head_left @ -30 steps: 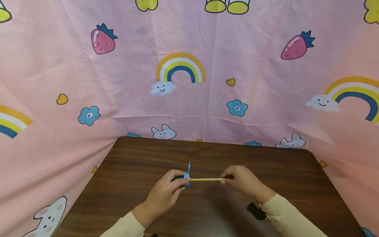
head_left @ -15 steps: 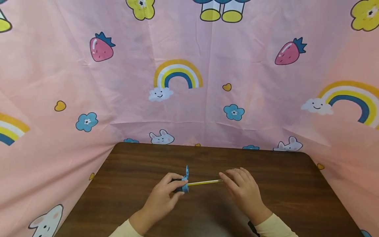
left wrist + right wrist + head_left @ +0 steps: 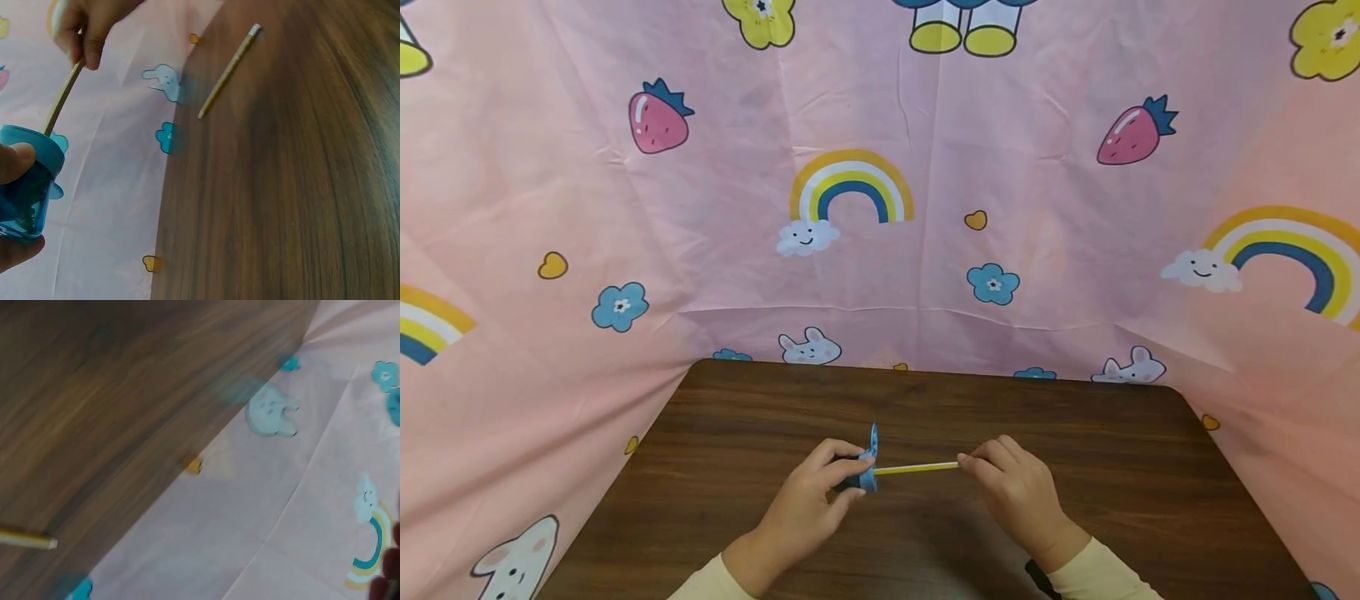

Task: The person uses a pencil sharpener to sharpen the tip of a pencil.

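Observation:
My left hand (image 3: 805, 500) holds a blue pencil sharpener (image 3: 868, 478) with a see-through blue body (image 3: 25, 197), its small lid (image 3: 874, 437) flipped up. A yellow pencil (image 3: 917, 468) sticks out of its right side, the inner end hidden in the sharpener. The fingertips of my right hand (image 3: 1018, 496) pinch the pencil's outer end; the left wrist view shows that same hand (image 3: 94, 28) above the sharpener. The right wrist view has only dark fingers at its right edge.
In the left wrist view, another yellow pencil (image 3: 228, 72) with a pale end shows against the dark wood table (image 3: 760, 400). A yellow pencil end (image 3: 28, 539) enters the right wrist view. A pink cartoon-print cloth (image 3: 880, 275) hangs behind and beside the table.
Half a second ago my right fingers were spread loosely at the pencil's end; now they pinch it again, as they did a second ago. My left hand keeps its hold on the pencil sharpener.

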A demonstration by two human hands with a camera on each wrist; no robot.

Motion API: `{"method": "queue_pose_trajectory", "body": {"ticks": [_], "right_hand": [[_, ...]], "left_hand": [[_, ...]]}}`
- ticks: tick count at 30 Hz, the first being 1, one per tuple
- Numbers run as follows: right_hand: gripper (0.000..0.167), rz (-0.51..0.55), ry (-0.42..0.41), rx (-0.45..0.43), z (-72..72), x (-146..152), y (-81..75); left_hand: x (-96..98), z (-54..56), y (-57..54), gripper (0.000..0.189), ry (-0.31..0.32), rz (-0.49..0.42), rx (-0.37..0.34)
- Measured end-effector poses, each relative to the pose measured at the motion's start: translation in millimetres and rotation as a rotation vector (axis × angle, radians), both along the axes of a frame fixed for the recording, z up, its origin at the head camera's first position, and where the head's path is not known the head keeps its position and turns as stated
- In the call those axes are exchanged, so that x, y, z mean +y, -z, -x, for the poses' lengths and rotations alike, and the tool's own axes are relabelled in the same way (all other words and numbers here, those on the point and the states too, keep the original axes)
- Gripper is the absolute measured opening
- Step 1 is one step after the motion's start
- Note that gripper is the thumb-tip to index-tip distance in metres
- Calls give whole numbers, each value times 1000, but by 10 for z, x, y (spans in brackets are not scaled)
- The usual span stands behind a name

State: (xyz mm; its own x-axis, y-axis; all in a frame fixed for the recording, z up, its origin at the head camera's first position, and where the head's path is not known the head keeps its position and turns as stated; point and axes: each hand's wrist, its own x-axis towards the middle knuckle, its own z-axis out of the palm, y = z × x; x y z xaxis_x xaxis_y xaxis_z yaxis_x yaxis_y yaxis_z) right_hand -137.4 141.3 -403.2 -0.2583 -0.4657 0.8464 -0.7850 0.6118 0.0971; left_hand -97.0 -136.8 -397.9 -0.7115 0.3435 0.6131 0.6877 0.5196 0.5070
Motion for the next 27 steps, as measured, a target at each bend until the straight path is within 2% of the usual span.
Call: {"method": "queue_pose_trajectory", "body": {"ticks": [3, 5, 7, 10, 11, 12, 13, 14, 16, 19, 21, 24, 27], "right_hand": [[17, -29, 36, -198, -36, -16, -50], [8, -55, 28, -377, -56, -19, -106], [9, -74, -22, -637, -56, -5, -176], [4, -74, -100, -1106, -13, 33, -291], [3, -67, -112, -1238, 15, 42, -322], [3, -61, -122, -1337, 45, 46, -348], [4, -63, -124, -1398, 75, 46, -366], [4, -71, -118, -1424, 95, 43, -379], [4, -89, -98, -1398, 120, 28, -391], [3, -158, -3, -1201, 105, -13, -384], [8, -197, 74, -1024, 76, -41, -359], [25, -234, 158, -709, 50, -58, -287], [44, -198, 148, -418, 61, -35, -190]], "left_hand": [[-21, 20, 4, 47, 7, 33, 89], [-31, 34, 7, 47, 14, 61, 157], [-42, 44, 12, 47, 36, 88, 209], [-57, 44, 29, 47, 89, 116, 252], [-63, 41, 36, 47, 105, 119, 255], [-66, 39, 44, 48, 118, 119, 260], [-69, 39, 52, 48, 123, 119, 267], [-71, 40, 61, 48, 122, 118, 273], [-72, 41, 73, 49, 100, 113, 275], [-69, 53, 83, 48, 43, 105, 270], [-66, 62, 84, 47, 15, 97, 250], [-66, 79, 83, 47, -10, 77, 222], [-69, 92, 82, 47, -13, 52, 202]]}}
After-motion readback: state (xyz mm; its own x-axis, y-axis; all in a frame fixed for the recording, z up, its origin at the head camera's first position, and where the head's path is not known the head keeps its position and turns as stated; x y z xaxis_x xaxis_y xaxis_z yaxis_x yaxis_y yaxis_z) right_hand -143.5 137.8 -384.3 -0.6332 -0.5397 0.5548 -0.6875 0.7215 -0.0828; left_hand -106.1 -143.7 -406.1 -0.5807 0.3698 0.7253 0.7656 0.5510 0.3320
